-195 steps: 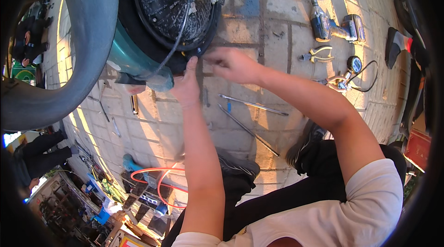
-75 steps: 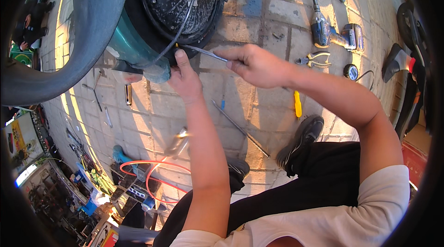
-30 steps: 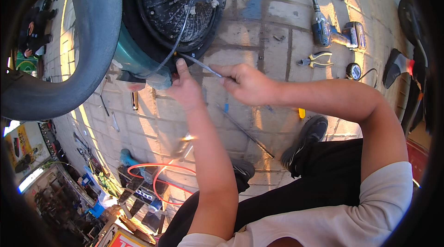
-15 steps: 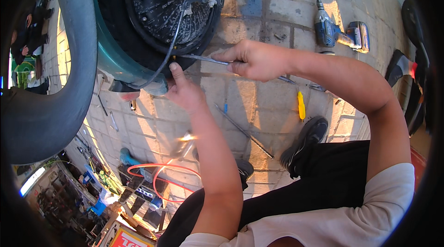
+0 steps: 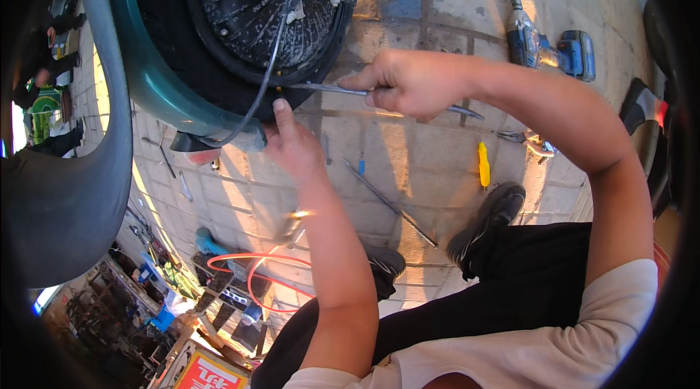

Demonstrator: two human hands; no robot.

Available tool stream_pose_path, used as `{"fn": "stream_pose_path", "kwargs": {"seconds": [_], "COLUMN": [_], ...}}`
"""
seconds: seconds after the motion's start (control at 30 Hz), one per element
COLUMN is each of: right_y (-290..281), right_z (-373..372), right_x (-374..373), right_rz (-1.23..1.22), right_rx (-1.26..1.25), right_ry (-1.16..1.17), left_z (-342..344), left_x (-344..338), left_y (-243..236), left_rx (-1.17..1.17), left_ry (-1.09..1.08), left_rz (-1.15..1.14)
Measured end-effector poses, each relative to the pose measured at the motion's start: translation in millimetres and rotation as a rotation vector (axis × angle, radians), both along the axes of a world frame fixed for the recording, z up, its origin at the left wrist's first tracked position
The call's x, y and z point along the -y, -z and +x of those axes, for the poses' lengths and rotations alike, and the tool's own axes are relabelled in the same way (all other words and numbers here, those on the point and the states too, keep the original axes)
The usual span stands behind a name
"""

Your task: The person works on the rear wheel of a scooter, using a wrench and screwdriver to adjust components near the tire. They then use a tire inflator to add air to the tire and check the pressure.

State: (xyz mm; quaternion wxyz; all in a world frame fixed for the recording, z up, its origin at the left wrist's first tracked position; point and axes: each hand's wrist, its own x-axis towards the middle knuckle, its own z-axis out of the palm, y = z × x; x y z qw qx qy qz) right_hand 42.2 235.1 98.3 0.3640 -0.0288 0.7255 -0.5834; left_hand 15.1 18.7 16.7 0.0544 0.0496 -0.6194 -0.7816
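A scooter wheel with a black tire point(image 5: 171, 32) and a speckled black hub point(image 5: 244, 13) sits under a green fender point(image 5: 138, 72). My right hand point(image 5: 412, 86) is closed around a metal tire lever point(image 5: 313, 87), whose tip reaches the rim edge beside a small brass valve stem point(image 5: 278, 75). The lever's other end sticks out past my palm. My left hand point(image 5: 292, 147) grips the tire's lower edge by the fender end, thumb up just below the valve; its other fingers are mostly hidden. A dark cable point(image 5: 255, 101) loops across the tire there.
On the brick paving lie a second metal bar point(image 5: 390, 203), a yellow-handled tool point(image 5: 483, 165), pliers point(image 5: 514, 137) and a blue cordless power tool point(image 5: 536, 46). An orange hose point(image 5: 262, 255) curls at lower left. My shoe point(image 5: 492, 218) stands nearby; a curved grey scooter part point(image 5: 73, 192) fills the left.
The wheel, fender and grey part appear shifted slightly left in view. The lever's rear end now shows more plainly beyond my right hand. Both hands keep their grips.
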Motion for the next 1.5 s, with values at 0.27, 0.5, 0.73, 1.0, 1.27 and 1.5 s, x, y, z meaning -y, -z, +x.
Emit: {"fn": "stream_pose_path", "kwargs": {"seconds": [0.27,0.5,0.73,1.0,1.27,1.5], "right_y": [-4.9,-25.0,-35.9,-35.1,-31.0,-11.9], "right_z": [1.4,54.4,57.2,23.9,2.1,15.4], "right_x": [4.3,-1.8,4.6,-22.6,-44.2,-33.2], "right_rz": [0.080,0.128,0.323,0.279,0.279,0.141], "right_rx": [-0.028,-0.019,-0.197,-0.231,-0.292,-0.391], "right_ry": [-0.034,0.139,0.105,-0.071,-0.198,-0.135], "left_z": [-0.7,-1.5,-0.4,1.4,2.1,-0.1], "left_x": [2.6,-3.0,-2.8,1.6,0.6,-0.7], "left_y": [1.5,-5.5,-4.8,-0.7,0.8,-0.5], "left_rx": [-0.014,-0.035,-0.022,0.005,-0.070,-0.061], "left_ry": [-0.024,-0.066,-0.105,-0.089,-0.056,-0.126], "left_rz": [-0.101,-0.074,-0.112,-0.164,-0.226,-0.421]}}
